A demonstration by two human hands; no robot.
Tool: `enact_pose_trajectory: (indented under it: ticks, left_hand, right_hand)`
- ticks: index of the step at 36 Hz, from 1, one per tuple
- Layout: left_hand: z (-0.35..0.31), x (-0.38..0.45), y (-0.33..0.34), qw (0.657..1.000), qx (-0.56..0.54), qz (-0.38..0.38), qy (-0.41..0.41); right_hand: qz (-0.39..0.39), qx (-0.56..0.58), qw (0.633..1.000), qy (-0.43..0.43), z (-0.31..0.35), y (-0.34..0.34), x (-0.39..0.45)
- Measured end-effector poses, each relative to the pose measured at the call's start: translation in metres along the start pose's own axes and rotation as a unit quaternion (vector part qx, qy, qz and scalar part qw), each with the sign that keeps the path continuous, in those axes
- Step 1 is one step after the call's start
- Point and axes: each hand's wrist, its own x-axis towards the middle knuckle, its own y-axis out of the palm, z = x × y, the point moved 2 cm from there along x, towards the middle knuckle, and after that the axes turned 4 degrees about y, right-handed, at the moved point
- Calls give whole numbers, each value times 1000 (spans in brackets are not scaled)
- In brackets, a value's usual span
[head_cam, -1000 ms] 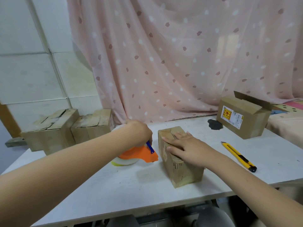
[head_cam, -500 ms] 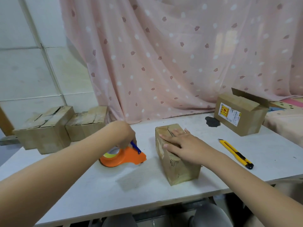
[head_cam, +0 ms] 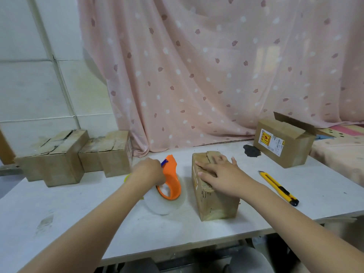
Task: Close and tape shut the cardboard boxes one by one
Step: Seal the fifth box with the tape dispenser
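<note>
Now that the tape dispenser [head_cam: 169, 184] has tipped up off the tabletop [head_cam: 88, 209] in my left hand [head_cam: 149, 172], whose grip curls round its handle, I judge taping comes next; my right hand [head_cam: 222, 174] presses flat, fingers spread, on the middle box [head_cam: 214, 196], holding its flaps closed.

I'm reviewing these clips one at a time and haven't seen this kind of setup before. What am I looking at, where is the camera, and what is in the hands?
No machine here: a person wears a wide-angle camera on the head, looking down at both bare arms. The left hand grips an orange plastic tape dispenser carrying a clear tape roll. The right hand lies flat on a small closed brown cardboard box at the middle of the white table. A yellow utility knife lies to the right, an open-flapped labelled box behind it, and two closed boxes sit far left.
</note>
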Motion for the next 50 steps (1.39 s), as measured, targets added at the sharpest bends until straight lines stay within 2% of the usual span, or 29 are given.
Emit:
enact_pose_trajectory:
  ticks: [6,13,21,24,26,28,30,36,39,47,50]
  left_hand:
    - [-9,10,11,998,-24,-55,14]
    - [-16,14,27,998,-37,-53,12]
    - [-25,18,27,996,-49,-74,30]
    - [-35,26,8,972,-148,-171,69]
    - [-48,30,-1,923,-291,-220,119]
    - [-60,29,-3,844,-480,-177,165]
    - [-67,27,3,793,-574,-110,174]
    - [-74,36,25,742,-643,15,189]
    - [-75,39,28,731,-645,39,220]
    - [-79,45,16,756,-588,42,284]
    - [-84,46,15,748,-601,36,281]
  right_hand:
    - [16,13,1000,17,0,-5,1]
    - [20,19,998,61,-10,-11,2]
    - [16,44,997,53,-16,-11,4]
    - [7,58,997,59,-19,-7,4]
    - [0,50,997,62,-21,-5,4]
    - [1,28,998,61,-22,-4,4]
    - [0,15,998,63,-20,-5,3]
    - [1,28,997,68,-26,-9,0]
    - [1,29,997,68,-29,-12,-3]
    - [5,22,998,60,-37,-18,-5]
    - [5,22,998,62,-43,-22,-9]
